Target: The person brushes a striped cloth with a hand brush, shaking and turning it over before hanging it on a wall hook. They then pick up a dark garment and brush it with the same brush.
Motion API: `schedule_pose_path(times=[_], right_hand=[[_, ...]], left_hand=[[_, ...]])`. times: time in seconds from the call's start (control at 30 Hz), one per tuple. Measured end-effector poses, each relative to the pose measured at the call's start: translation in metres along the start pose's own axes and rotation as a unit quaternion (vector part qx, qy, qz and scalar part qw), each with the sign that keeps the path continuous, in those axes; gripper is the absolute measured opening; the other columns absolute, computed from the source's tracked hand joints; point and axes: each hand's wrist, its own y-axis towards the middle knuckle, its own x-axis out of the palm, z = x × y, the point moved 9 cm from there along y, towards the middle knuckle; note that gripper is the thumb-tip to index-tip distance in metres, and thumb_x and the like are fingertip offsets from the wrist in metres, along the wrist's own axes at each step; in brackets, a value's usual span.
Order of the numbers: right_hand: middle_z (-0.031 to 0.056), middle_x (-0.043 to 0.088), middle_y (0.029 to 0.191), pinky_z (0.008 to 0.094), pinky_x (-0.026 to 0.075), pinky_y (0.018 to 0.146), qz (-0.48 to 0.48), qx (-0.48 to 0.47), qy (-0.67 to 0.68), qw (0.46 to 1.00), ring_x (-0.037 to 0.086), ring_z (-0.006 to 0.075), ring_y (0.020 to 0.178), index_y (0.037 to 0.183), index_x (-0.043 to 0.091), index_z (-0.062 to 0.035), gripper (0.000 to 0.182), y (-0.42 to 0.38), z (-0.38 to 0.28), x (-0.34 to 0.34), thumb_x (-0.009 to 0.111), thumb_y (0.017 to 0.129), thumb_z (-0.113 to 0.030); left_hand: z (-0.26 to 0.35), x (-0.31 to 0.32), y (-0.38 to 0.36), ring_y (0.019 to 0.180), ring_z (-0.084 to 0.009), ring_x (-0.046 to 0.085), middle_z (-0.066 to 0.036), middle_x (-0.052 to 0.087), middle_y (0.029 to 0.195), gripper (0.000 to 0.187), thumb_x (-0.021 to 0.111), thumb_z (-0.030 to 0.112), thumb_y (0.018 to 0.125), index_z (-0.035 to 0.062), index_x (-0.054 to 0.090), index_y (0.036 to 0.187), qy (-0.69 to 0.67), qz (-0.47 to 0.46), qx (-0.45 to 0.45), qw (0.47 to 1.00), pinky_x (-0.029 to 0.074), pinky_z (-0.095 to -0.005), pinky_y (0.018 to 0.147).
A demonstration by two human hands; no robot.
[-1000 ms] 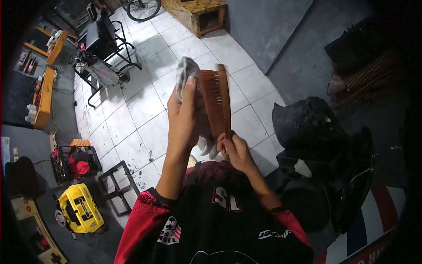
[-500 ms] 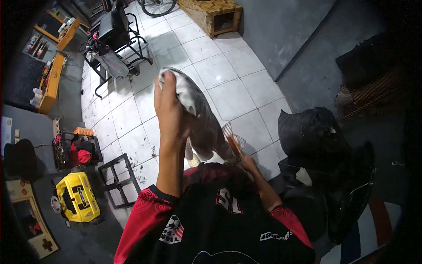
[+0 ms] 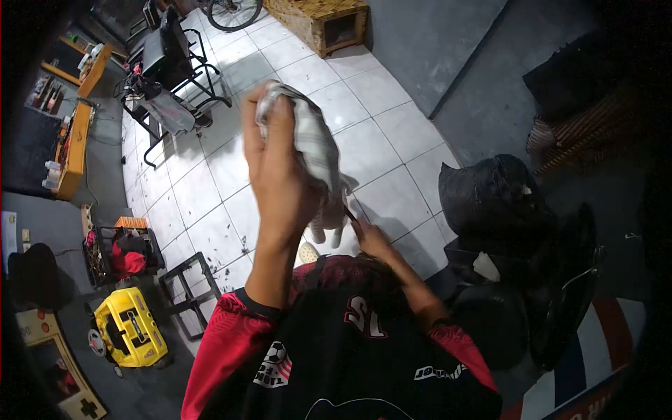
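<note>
My left hand [image 3: 278,168] is raised in front of me, its fingers closed round a bunched grey-and-white striped cloth [image 3: 316,143]. The cloth hangs down toward my right side, and its lower end narrows into pale folds. Lower and to the right, my right hand [image 3: 373,241] is closed round a thin dark handle [image 3: 351,214] that points up at the cloth's lower end. The far part of that tool is hidden behind the cloth, so its kind does not show. A pale perforated shoe [image 3: 307,253] shows on the floor below.
White floor tiles [image 3: 392,133] carry scattered dark clippings at left. A yellow toy car [image 3: 129,329], a black frame [image 3: 189,294] and a crate [image 3: 126,255] stand left. At right is a black padded chair [image 3: 490,199]; another chair [image 3: 164,52] and a woven box [image 3: 322,28] are farther off.
The cloth has turned so more of its striped side shows. My right hand has moved left and slightly up, and its tool, brown and broader before, appears thin and dark. The view has shifted slightly.
</note>
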Motion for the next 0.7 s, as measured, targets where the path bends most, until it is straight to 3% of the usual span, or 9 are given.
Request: schedule_pose_path(times=[0.13,0.2,0.23,0.3,0.37,0.43,0.53,0.6,0.7], right_hand=[[0.024,0.06,0.086,0.044,0.046,0.069,-0.197,0.196,-0.144,0.95,0.058,0.0373,0.082,0.09,0.06,-0.0012,0.03,-0.032,0.197,0.104,0.053,0.077,-0.027],[0.0244,0.06,0.085,0.0435,0.046,0.07,-0.157,0.203,-0.08,0.963,0.058,0.0378,0.082,0.09,0.06,0.0008,0.035,-0.041,0.199,0.091,0.054,0.076,-0.031],[0.0247,0.06,0.084,0.0433,0.046,0.07,-0.138,0.208,-0.047,0.967,0.058,0.038,0.082,0.09,0.06,0.0018,0.038,-0.047,0.194,0.081,0.055,0.076,-0.033],[0.0231,0.06,0.087,0.0393,0.046,0.073,-0.08,0.158,-0.003,0.984,0.058,0.0336,0.085,0.094,0.056,0.0041,0.049,-0.043,0.106,0.017,0.06,0.073,-0.04],[0.0193,0.059,0.091,0.0365,0.046,0.075,0.008,0.124,0.149,0.981,0.058,0.0282,0.087,0.101,0.052,0.0039,0.054,-0.025,0.063,-0.012,0.067,0.069,-0.037],[0.016,0.057,0.094,0.0336,0.045,0.075,0.082,-0.011,0.181,0.98,0.057,0.0247,0.088,0.106,0.047,0.0028,0.056,0.0,0.024,-0.028,0.072,0.066,-0.026],[0.0142,0.058,0.089,0.0319,0.045,0.076,0.186,-0.138,0.178,0.956,0.058,0.0242,0.085,0.106,0.05,0.0008,0.049,0.016,-0.024,-0.064,0.072,0.066,-0.018],[0.0145,0.058,0.083,0.0326,0.045,0.073,0.14,-0.107,0.172,0.969,0.059,0.0258,0.08,0.101,0.051,-0.0004,0.042,0.033,-0.02,-0.06,0.07,0.067,-0.014],[0.0172,0.058,0.076,0.0378,0.045,0.067,0.06,-0.05,0.096,0.992,0.058,0.0315,0.075,0.093,0.052,-0.0011,0.027,0.044,-0.004,-0.053,0.064,0.07,-0.01]], left_hand=[[0.035,-0.018,0.008,0.067,-0.0061,0.05,0.0,0.051,0.08,0.014,0.042,0.017,0.092,0.0071,0.044,0.102,0.007,0.039,0.083,0.996,0.042,-0.0183,0.06],[0.052,-0.022,0.003,0.067,-0.0063,0.049,0.0,0.05,0.08,0.014,0.043,0.016,0.091,0.0047,0.045,0.1,0.145,0.082,0.171,0.971,0.041,-0.0189,0.062],[0.047,-0.022,0.002,0.07,-0.0074,0.049,-0.002,0.05,0.083,0.016,0.042,0.016,0.091,0.0035,0.045,0.101,0.127,0.053,0.139,0.981,0.041,-0.0196,0.064],[0.036,-0.022,-0.002,0.075,-0.0092,0.049,-0.004,0.05,0.089,0.02,0.042,0.016,0.09,0.0017,0.046,0.103,0.092,-0.004,0.08,0.993,0.041,-0.0205,0.068],[0.026,-0.015,-0.007,0.078,-0.0098,0.049,-0.005,0.05,0.09,0.02,0.043,0.015,0.089,0.001,0.046,0.103,0.071,-0.051,0.032,0.996,0.041,-0.0202,0.069],[0.017,-0.01,-0.01,0.081,-0.0087,0.047,-0.005,0.049,0.088,0.019,0.046,0.014,0.086,0.0009,0.047,0.1,0.084,-0.081,-0.014,0.993,0.037,-0.0186,0.069],[0.028,-0.005,-0.012,0.073,-0.0054,0.043,0.0,0.048,0.081,0.013,0.048,0.01,0.086,0.0016,0.048,0.095,0.195,-0.134,0.029,0.971,0.035,-0.0174,0.067],[0.039,-0.01,-0.015,0.078,-0.0061,0.044,-0.002,0.049,0.084,0.013,0.049,0.006,0.085,-0.0009,0.049,0.095,0.247,-0.164,0.031,0.955,0.035,-0.0179,0.069],[0.044,-0.049,-0.006,0.076,-0.0069,0.045,-0.002,0.051,0.08,0.01,0.051,0.003,0.082,-0.002,0.051,0.091,0.323,-0.101,0.02,0.941,0.037,-0.0186,0.069]])
